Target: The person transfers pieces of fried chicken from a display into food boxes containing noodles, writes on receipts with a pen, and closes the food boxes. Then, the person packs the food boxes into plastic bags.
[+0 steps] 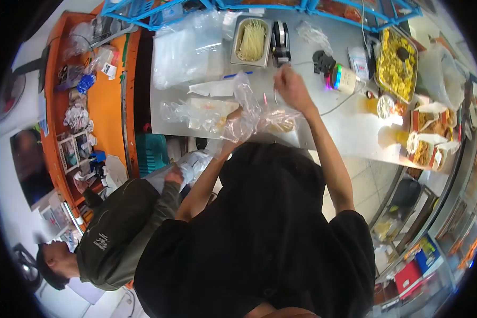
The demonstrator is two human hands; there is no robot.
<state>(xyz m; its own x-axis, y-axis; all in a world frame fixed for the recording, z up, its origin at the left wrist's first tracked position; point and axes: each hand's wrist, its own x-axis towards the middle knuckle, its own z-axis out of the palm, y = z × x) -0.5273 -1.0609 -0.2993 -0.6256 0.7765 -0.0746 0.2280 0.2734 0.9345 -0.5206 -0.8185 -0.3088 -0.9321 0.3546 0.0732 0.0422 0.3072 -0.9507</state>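
Note:
My left hand [234, 126] is closed on a crumpled clear plastic bag [246, 100] at the near edge of the metal table. The film covers part of its fingers. Another clear bag with something yellowish inside [281, 123] lies just right of it. Above the table, to the right, my right hand [291, 87] is raised with curled fingers, slightly blurred. Whatever it may pinch is hidden. Left of my left hand, more clear bags [196, 115] lie flat. Beyond the hands stands a metal tray of thin pale sticks [252, 40].
A stack of clear bags [188, 50] lies back left. At right are a lit, labelled cylinder [344, 79], a tray of yellow food [397, 63], cups [384, 106] and boxes of food [432, 122]. A blue rack [302, 8] borders the back. A co-worker [122, 228] is at my left.

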